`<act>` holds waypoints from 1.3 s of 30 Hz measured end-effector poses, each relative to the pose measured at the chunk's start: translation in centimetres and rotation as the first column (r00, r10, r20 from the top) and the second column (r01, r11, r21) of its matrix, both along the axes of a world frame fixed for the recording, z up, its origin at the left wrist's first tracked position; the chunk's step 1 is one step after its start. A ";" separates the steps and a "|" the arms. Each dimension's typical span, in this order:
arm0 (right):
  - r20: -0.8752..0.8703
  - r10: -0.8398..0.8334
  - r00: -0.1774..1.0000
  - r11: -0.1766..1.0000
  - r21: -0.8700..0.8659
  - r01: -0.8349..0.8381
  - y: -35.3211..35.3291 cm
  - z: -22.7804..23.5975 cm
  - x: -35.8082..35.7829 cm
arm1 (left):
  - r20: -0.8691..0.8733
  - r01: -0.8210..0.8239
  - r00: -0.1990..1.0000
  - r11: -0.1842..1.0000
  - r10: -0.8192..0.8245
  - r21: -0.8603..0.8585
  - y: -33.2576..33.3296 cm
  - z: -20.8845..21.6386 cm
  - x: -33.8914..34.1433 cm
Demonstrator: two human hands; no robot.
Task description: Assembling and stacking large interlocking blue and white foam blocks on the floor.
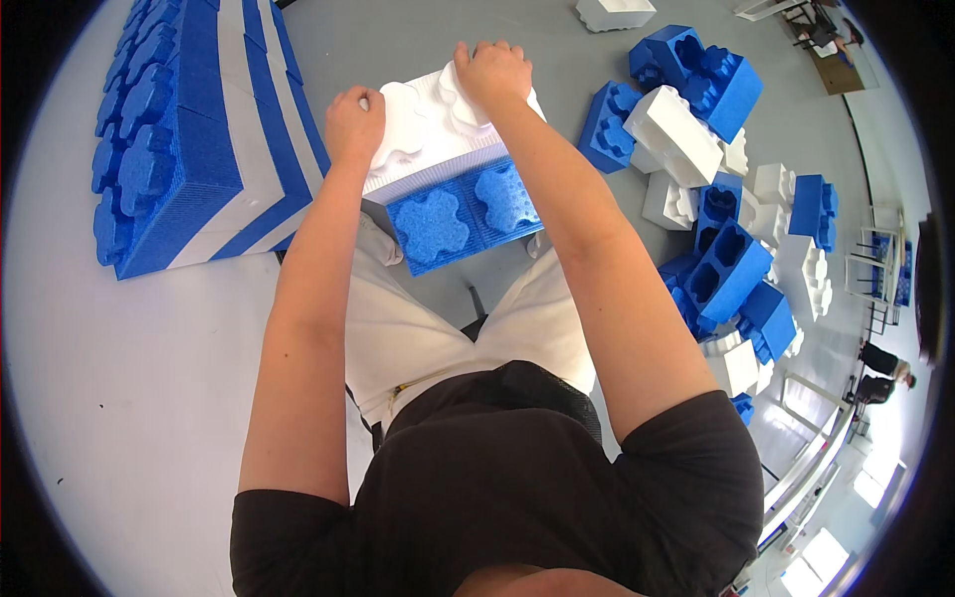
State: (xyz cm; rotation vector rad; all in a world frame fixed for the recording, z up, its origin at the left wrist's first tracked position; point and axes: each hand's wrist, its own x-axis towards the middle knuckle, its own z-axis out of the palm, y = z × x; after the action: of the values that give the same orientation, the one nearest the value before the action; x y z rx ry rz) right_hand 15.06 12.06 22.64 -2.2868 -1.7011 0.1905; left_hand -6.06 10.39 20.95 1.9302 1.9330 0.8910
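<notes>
The white studded foam block (426,139) lay straight ahead of the person, its long axis running left to right. The left hand (356,123) gripped its left end and the right hand (494,75) its far edge, farther right. A blue studded foam block (468,221) was just nearer the body. A blue-and-white striped stack (234,129) stood beside the left forearm; loose blocks (676,134) littered the floor (398,40) rightward.
</notes>
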 end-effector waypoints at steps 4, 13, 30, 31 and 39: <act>0.004 0.005 1.000 1.000 -0.005 -0.005 0.0 0.0 0.1 | -0.015 0.001 1.000 1.000 -0.002 -0.021 -0.1 0.3 0.2; 0.006 0.011 1.000 1.000 -0.001 -0.011 0.2 0.0 -0.1 | -0.010 -0.007 1.000 1.000 0.007 -0.012 0.2 0.2 0.0; 0.004 0.023 1.000 1.000 0.005 -0.023 0.2 -0.1 0.2 | -0.034 -0.023 0.999 1.000 0.023 -0.016 0.1 0.6 0.4; 0.000 0.019 1.000 1.000 0.012 -0.019 0.2 -0.2 0.2 | -0.025 -0.025 0.999 0.999 0.024 -0.020 0.1 0.6 0.4; -0.014 0.020 1.000 0.999 0.029 -0.019 0.3 -0.4 0.1 | -0.040 -0.019 0.999 1.000 0.019 0.005 0.3 0.2 0.2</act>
State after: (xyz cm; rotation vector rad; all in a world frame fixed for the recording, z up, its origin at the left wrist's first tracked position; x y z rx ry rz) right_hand 15.19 12.39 22.21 -2.2440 -1.7087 0.1845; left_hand -5.86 10.69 21.13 1.9494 1.9763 0.8694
